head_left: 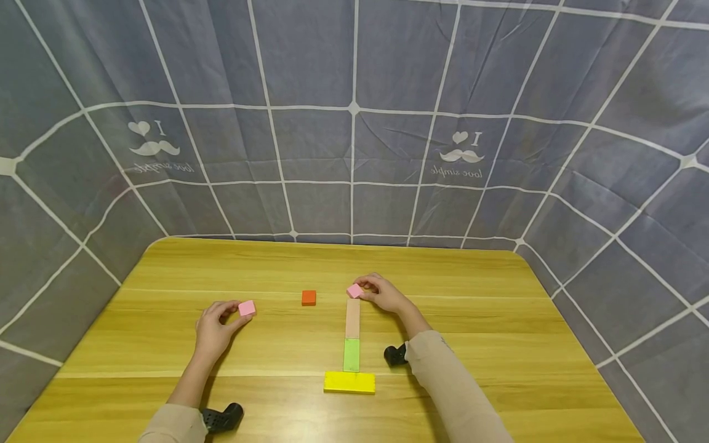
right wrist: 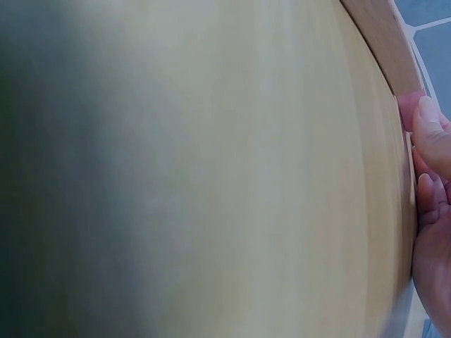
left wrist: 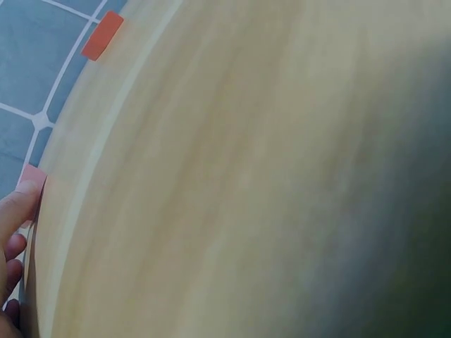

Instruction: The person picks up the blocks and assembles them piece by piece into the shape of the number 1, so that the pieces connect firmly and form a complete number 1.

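On the left of the table, my left hand [head_left: 213, 332] pinches a small pink block [head_left: 247, 308] between thumb and fingers; its edge also shows in the left wrist view. My right hand [head_left: 388, 295] pinches a second pink block [head_left: 354, 290] at the far end of a beige block [head_left: 352, 319]. That pink block sits turned at an angle to the row. Nearer to me, a green block [head_left: 351, 355] continues the line from the beige one, and a yellow block [head_left: 349, 383] lies crosswise at its near end.
Between the two hands lies an orange-red square block [head_left: 309, 298]. Black wrist-worn devices [head_left: 223, 418] show by both sleeves. A grey curtain [head_left: 310, 147] with white lines hangs behind and beside the wooden table [head_left: 266, 264].
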The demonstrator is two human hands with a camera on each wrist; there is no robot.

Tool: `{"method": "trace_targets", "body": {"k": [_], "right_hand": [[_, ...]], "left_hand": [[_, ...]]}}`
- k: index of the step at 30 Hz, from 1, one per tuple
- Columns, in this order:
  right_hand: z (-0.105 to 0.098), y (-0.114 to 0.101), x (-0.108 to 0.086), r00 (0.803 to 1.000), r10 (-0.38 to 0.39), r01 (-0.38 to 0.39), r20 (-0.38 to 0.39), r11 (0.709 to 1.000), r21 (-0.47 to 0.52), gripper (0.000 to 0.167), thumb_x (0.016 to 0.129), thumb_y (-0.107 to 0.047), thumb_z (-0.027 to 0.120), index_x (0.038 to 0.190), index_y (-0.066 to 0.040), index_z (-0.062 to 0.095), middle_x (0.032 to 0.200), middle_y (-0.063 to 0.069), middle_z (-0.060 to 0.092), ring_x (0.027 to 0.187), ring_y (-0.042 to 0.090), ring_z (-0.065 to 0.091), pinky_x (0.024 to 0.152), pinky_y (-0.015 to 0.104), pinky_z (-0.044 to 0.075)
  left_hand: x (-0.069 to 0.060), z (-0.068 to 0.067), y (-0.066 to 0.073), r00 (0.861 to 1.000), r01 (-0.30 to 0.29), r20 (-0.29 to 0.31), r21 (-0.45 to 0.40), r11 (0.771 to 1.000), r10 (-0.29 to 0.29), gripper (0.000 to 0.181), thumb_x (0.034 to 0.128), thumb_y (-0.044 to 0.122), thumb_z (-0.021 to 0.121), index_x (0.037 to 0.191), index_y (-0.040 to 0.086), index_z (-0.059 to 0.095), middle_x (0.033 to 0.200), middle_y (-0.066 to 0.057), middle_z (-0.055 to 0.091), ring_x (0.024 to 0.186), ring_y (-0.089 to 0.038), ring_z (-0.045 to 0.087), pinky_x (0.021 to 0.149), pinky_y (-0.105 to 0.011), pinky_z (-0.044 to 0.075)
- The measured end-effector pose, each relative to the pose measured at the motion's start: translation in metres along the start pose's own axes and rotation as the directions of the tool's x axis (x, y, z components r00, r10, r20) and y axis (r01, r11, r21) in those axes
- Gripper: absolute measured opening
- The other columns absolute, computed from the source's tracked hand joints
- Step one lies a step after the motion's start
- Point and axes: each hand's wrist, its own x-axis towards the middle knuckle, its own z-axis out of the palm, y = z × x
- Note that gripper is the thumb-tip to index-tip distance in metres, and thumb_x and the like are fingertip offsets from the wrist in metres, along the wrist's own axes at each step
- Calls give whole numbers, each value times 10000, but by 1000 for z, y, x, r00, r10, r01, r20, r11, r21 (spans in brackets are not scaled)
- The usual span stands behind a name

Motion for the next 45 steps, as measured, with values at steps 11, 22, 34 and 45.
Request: {"method": "trace_targets", "body": {"k": [11, 22, 34, 45], "right_hand": [[-1, 3, 1, 1000, 2, -2, 13, 1000, 0, 253, 868, -80, 603, 1113, -20, 596, 1007, 94, 532, 930, 211, 481, 825, 306, 410], [-1, 7, 1, 999, -32, 32, 4, 999, 10, 248, 878, -103, 593, 1112, -20, 597, 1014, 107, 536, 933, 220, 484, 824, 331, 411], [1, 20, 3, 996, -84, 84, 2, 996, 41, 259, 876, -158, 608, 1104, -36, 604, 996, 100, 537, 904, 231, 488, 789, 332, 417], [-1, 8, 1, 1000, -31, 31, 6, 999, -19, 261, 866, -84, 607, 1117, -13, 595, 1035, 111, 542, 923, 203, 482, 811, 277, 408]], "left_hand": [[-1, 3, 2, 998, 39, -39, -66, 997, -42, 344, 733, 90, 757, 1025, -44, 633, 934, -165, 602, 853, -218, 461, 726, -233, 324], [-1, 16, 17, 999, 36, -29, -200, 979, -42, 347, 730, 76, 757, 1041, -28, 644, 923, -127, 587, 833, -137, 478, 699, -110, 387], [-1, 48, 45, 999, 7, 32, -289, 957, 3, 355, 702, 70, 776, 1020, -32, 657, 891, -130, 591, 833, -215, 514, 736, -250, 466], [-2, 76, 66, 995, 43, 96, -369, 929, -9, 347, 680, 58, 787, 999, -13, 671, 896, -121, 591, 856, -223, 521, 771, -295, 464]]}}
